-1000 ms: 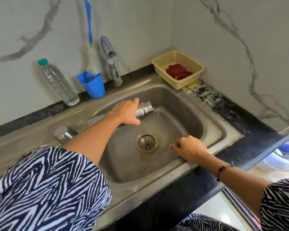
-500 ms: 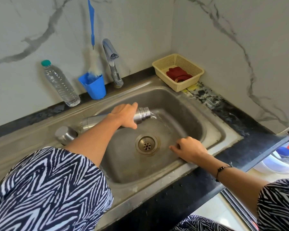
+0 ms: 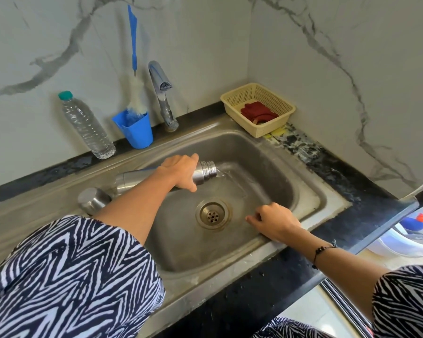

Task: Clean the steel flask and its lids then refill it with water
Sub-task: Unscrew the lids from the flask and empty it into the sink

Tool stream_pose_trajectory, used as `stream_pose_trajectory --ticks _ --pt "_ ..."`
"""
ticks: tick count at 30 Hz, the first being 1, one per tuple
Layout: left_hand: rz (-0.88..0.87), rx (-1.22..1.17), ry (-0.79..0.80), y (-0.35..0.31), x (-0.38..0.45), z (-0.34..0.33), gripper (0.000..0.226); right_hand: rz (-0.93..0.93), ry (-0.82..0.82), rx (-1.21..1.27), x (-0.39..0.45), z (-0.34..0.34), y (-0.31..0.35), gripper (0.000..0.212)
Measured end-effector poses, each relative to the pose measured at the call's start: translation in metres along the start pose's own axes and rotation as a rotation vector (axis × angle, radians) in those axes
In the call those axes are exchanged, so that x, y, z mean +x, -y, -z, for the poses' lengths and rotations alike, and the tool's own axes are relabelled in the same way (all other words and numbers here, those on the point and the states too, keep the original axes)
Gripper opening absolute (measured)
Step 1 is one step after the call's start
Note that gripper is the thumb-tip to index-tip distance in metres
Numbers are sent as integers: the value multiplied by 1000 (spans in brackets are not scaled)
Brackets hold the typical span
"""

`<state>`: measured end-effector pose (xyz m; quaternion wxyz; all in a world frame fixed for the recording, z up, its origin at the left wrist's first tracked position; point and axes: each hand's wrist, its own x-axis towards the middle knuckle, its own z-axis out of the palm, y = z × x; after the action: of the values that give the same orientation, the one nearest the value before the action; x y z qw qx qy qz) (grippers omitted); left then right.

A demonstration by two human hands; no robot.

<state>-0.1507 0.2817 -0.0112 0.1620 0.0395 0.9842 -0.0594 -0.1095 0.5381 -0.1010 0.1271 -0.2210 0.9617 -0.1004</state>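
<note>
My left hand (image 3: 181,172) grips the steel flask (image 3: 203,172) near its threaded neck and holds it on its side over the sink basin (image 3: 266,157). Water runs out of the flask's open mouth into the basin. A steel lid (image 3: 92,200) stands on the draining board left of the basin, partly hidden by my forearm. My right hand (image 3: 275,220) rests on the basin's front right rim, fingers loosely curled, holding nothing. The tap (image 3: 162,93) stands behind the basin with no water coming from it.
A clear plastic water bottle (image 3: 86,125) with a green cap and a blue cup (image 3: 136,130) holding a bottle brush stand against the back wall. A yellow basket (image 3: 232,104) with a red cloth sits in the corner. The black counter edge (image 3: 303,264) runs along the front.
The flask has tipped further towards level and water has started pouring from its mouth into the basin. My right hand has stayed on the rim.
</note>
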Motion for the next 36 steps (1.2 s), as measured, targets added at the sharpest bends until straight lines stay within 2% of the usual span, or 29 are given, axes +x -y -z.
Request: stream_pose_trajectory --ticks 19,36 --pt "11 75 -1 -3 -6 8 60 11 12 8 -3 5 2 46" --pt "2 433 -25 -11 -9 27 67 5 1 19 -5 7 4 46"
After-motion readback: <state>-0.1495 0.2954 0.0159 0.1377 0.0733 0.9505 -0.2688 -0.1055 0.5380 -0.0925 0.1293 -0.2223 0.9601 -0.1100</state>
